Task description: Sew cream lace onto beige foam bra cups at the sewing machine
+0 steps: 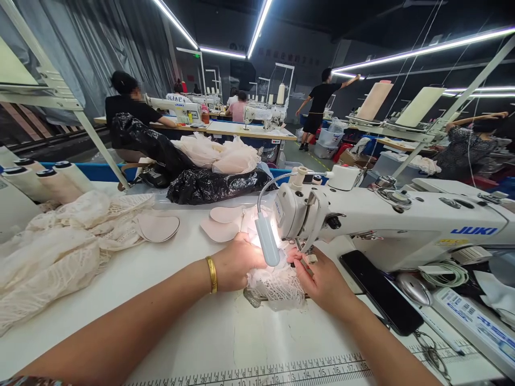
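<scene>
Pale pink lace fabric point(277, 287) lies under the head of a white sewing machine point(386, 214). My left hand point(237, 260) is closed on the left side of the fabric, its fingertips partly hidden behind a grey gooseneck lamp point(266, 238). Close to the needle area, my right hand point(324, 279) pinches the right side of the same fabric between thumb and fingers. The lamp lights the spot between both hands, and glare blurs the detail there. Beige cup pads point(221, 230) rest on the table just beyond my left hand.
Cream lace point(60, 241) and another pad point(159, 228) lie at left, before thread cones point(60, 179). A black plastic bag point(217, 185) stands behind. On the right are a phone point(382, 292), scissors point(432, 351) and a box point(475, 327). Several people work farther back.
</scene>
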{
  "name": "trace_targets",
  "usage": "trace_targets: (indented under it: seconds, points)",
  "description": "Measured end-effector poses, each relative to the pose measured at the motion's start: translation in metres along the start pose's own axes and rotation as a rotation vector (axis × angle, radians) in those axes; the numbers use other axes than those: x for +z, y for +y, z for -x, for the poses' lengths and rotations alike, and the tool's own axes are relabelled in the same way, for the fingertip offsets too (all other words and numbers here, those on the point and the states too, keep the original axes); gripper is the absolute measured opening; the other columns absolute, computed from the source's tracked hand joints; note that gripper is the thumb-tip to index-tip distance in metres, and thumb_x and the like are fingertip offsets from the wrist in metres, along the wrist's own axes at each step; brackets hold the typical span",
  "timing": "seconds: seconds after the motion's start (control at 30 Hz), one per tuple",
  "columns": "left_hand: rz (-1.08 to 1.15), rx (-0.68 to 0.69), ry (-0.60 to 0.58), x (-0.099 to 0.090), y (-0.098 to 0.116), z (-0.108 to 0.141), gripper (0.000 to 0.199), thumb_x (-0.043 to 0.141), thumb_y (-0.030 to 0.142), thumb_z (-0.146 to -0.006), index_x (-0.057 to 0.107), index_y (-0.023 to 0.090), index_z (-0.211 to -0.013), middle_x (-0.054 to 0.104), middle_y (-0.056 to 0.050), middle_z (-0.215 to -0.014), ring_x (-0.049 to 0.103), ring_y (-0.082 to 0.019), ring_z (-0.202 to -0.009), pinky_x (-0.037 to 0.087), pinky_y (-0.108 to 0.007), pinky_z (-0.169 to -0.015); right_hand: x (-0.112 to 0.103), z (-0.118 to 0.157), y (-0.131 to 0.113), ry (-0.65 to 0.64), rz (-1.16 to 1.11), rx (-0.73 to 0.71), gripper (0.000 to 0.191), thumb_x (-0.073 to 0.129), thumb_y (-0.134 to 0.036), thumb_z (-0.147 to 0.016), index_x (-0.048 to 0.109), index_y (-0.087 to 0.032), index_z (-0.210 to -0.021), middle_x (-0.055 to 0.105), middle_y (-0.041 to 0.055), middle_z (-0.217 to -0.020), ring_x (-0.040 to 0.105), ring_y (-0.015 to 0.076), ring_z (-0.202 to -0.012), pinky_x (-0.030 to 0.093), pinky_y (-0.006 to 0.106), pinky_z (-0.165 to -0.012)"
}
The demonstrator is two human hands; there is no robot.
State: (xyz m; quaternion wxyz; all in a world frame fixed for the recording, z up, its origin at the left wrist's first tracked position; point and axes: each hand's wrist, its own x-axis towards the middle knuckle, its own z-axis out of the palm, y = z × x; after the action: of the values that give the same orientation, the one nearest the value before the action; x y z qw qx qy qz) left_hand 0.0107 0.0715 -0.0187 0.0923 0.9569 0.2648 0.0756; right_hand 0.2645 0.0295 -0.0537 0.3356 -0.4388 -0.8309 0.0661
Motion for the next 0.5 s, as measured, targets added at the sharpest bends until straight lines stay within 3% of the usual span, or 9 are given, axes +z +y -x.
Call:
trace_targets:
  seconds: [0.17, 0.27, 0.4, 0.5]
  points:
    - [0.076, -0.044, -0.081, -0.011, 0.006, 0.003, 0.021, 0.059, 0.012, -0.08, 0.068, 0.026, -0.094, 0.073, -0.002, -0.094, 0.063, -0.024, -0.092, 0.03, -0.042, -0.095, -0.004, 0.001, -0.008, -0.017, 0.057, -0.024, 0.018, 0.043, -0.015, -0.1, 0.059, -0.023, -0.101, 0.068, 0.0047, -0.084, 0.064, 0.0238, -0.08, 0.052, 0.036, -0.068]
    - [0.077, -0.079, -0.093, -0.016, 0.014, 0.009, 0.017, 0.063, 0.025, -0.082, 0.068, 0.027, -0.099, 0.071, -0.001, -0.102, 0.062, -0.026, -0.098, 0.03, -0.045, -0.095, -0.004, 0.003, -0.014, -0.019, 0.06, -0.132, 0.018, 0.043, -0.014, -0.1, 0.057, -0.023, -0.106, 0.07, 0.0031, -0.084, 0.061, 0.0213, -0.072, 0.051, 0.038, -0.074]
    - [-0.124, -0.222, -0.117, -0.013, 0.027, 0.01, 0.043, 0.074, 0.056, -0.075, 0.07, 0.023, -0.102, 0.068, -0.009, -0.097, 0.06, -0.032, -0.09, 0.032, -0.052, -0.09, -0.005, 0.005, -0.022, -0.025, 0.005, -0.309, 0.026, 0.056, -0.025, -0.101, 0.051, -0.023, -0.126, 0.073, 0.0073, -0.109, 0.066, 0.0244, -0.098, 0.048, 0.044, -0.092]
    - [-0.179, -0.271, -0.178, -0.007, 0.037, 0.004, 0.058, 0.071, 0.075, -0.07, 0.068, 0.019, -0.088, 0.065, -0.011, -0.088, 0.058, -0.032, -0.084, 0.035, -0.052, -0.086, -0.003, 0.003, -0.025, -0.12, -0.018, -0.313, 0.033, 0.066, -0.038, -0.097, 0.053, -0.024, -0.125, 0.07, 0.0076, -0.113, 0.061, 0.0271, -0.109, 0.048, 0.042, -0.09]
